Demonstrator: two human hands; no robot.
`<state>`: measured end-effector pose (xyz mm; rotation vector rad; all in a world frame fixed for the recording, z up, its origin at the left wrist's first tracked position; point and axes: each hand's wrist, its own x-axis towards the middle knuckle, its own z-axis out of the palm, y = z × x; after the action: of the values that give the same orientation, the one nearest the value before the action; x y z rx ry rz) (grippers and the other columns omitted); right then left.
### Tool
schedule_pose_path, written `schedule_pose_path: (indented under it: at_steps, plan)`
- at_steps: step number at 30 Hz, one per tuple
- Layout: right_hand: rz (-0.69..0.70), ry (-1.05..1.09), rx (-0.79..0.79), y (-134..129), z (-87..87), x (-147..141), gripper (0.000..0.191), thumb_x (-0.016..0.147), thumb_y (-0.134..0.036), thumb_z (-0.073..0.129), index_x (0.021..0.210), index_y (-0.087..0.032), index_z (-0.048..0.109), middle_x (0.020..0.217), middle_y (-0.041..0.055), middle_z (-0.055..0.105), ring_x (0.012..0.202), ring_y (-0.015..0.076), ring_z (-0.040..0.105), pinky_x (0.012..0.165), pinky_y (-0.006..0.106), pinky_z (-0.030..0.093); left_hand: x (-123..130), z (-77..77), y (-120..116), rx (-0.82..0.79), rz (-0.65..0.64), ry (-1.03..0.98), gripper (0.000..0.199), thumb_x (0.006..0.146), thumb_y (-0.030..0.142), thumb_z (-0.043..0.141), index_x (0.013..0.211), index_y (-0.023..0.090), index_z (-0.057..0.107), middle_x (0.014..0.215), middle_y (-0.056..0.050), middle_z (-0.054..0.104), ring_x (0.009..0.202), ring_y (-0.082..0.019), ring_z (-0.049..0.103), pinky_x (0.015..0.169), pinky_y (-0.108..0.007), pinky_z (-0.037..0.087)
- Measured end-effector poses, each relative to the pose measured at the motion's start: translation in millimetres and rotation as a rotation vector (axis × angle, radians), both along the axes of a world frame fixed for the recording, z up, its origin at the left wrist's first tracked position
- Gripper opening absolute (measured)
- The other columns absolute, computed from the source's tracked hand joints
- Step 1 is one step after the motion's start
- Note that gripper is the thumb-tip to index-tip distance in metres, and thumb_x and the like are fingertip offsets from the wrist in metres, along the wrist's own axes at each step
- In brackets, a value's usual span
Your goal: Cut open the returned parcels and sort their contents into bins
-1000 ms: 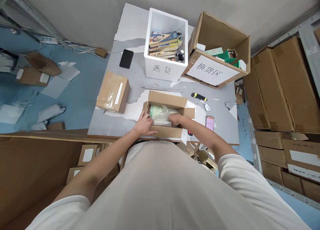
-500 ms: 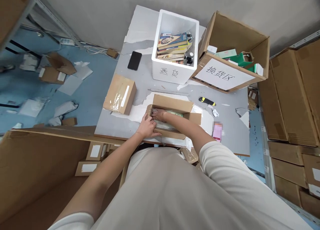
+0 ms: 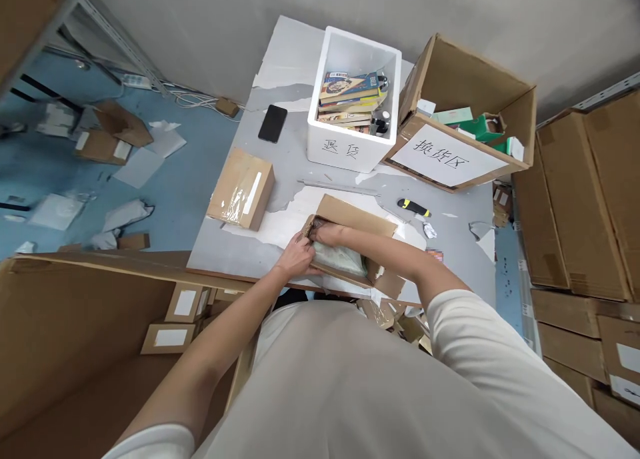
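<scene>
An open cardboard box [image 3: 357,214] lies slanted near the table's front edge, its flaps spread. My left hand [image 3: 297,255] is closed on the box's left end, with the thumb low on the near side. Inside that same end is my right hand [image 3: 328,234], reaching across from the right. Its fingers look curled in the corner; their tips and whatever they grip are partly hidden. A package in clear plastic [image 3: 343,260] lies in the box below my right wrist.
A taped carton [image 3: 241,186] and a black phone [image 3: 273,123] are at left. Behind stand a white foam bin [image 3: 345,149] of books and a large carton [image 3: 453,156]. A yellow-black box cutter [image 3: 414,207] and crumpled paper [image 3: 429,230] lie at right.
The open box has turned clockwise, its right end swinging toward me. My right hand has shifted slightly right inside it, and my right forearm now covers most of the pink item.
</scene>
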<state>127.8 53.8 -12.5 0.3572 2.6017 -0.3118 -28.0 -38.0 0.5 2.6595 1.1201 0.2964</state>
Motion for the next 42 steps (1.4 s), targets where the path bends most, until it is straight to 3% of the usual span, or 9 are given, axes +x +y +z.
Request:
schedule_pose_path:
  at_steps: [12,19,22,26,30,35,38,40,42]
  plan:
    - [0.181,0.201,0.322,-33,123.3,82,0.023,0.094,-0.011,0.041,0.093,-0.021,0.061,0.086,0.0000,0.065,0.084,0.0170,0.056,0.108,0.052,0.021,15,5.9,18,-0.081,0.027,-0.007,0.047,0.063,0.056,0.071,0.085,0.018,0.058,0.074,-0.013,0.064,0.095,-0.033,0.059,0.101,-0.050,0.033]
    - [-0.060,0.210,0.512,-54,186.5,113,0.021,0.092,-0.007,0.043,0.093,-0.021,0.060,0.085,0.0020,0.062,0.089,0.0193,0.050,0.106,0.052,0.021,23,24.6,13,-0.153,0.204,0.048,0.051,0.069,0.054,0.067,0.103,0.018,0.056,0.095,-0.014,0.068,0.106,-0.032,0.057,0.109,-0.058,0.016]
    - [-0.196,0.271,0.527,-55,215.7,121,0.023,0.089,-0.004,0.043,0.095,-0.019,0.059,0.088,0.0041,0.063,0.090,0.0196,0.050,0.101,0.049,0.024,29,34.3,12,-0.197,0.291,0.028,0.056,0.072,0.041,0.069,0.118,0.017,0.049,0.116,-0.017,0.063,0.115,-0.032,0.054,0.108,-0.056,0.021]
    - [-0.349,0.372,0.514,-58,253.9,132,0.026,0.086,-0.003,0.044,0.099,-0.019,0.059,0.096,0.0061,0.063,0.095,0.0204,0.049,0.087,0.038,0.032,44,41.9,5,-0.234,0.286,0.100,0.050,0.068,0.038,0.073,0.109,0.015,0.055,0.105,-0.017,0.067,0.111,-0.034,0.057,0.107,-0.054,0.025]
    - [-0.457,0.446,0.519,-69,296.3,140,0.029,0.082,-0.004,0.047,0.105,-0.020,0.056,0.099,0.0069,0.061,0.092,0.0209,0.047,0.071,0.031,0.032,46,49.1,-5,-0.293,0.330,-0.180,0.056,0.070,0.035,0.068,0.120,0.017,0.052,0.118,-0.016,0.063,0.119,-0.034,0.054,0.112,-0.057,0.019]
    - [-0.526,0.580,0.473,-66,339.4,142,0.021,0.089,-0.018,0.045,0.108,-0.018,0.053,0.102,0.0080,0.057,0.094,0.0225,0.049,0.075,0.033,0.036,24,115.1,-2,-0.385,0.395,-1.113,0.067,0.083,0.055,0.046,0.138,0.018,0.037,0.144,-0.017,0.042,0.131,-0.029,0.045,0.105,-0.046,0.039]
    - [-0.508,0.609,0.368,-44,342.9,125,0.024,0.093,-0.035,0.046,0.107,-0.017,0.053,0.106,0.0076,0.055,0.099,0.0239,0.051,0.083,0.036,0.038,33,167.5,-1,-0.509,0.192,-1.120,0.098,0.052,0.052,0.081,0.135,0.017,0.043,0.140,-0.017,0.048,0.127,-0.033,0.048,0.104,-0.044,0.041]
    - [-0.503,0.628,0.295,-29,338.0,110,0.034,0.091,-0.044,0.049,0.109,-0.015,0.052,0.109,0.0076,0.054,0.102,0.0249,0.052,0.086,0.038,0.039,47,184.0,-4,-0.525,0.320,-1.143,0.077,0.053,0.048,0.082,0.119,0.015,0.059,0.120,-0.014,0.064,0.114,-0.031,0.059,0.097,-0.043,0.047]
    - [-0.552,0.721,0.263,-23,330.4,104,0.047,0.087,-0.051,0.054,0.117,-0.016,0.050,0.114,0.0087,0.053,0.107,0.0262,0.051,0.090,0.042,0.040,56,181.0,-10,-0.514,0.494,-1.247,0.056,0.061,0.048,0.078,0.104,0.013,0.066,0.105,-0.012,0.070,0.102,-0.029,0.065,0.091,-0.041,0.051]
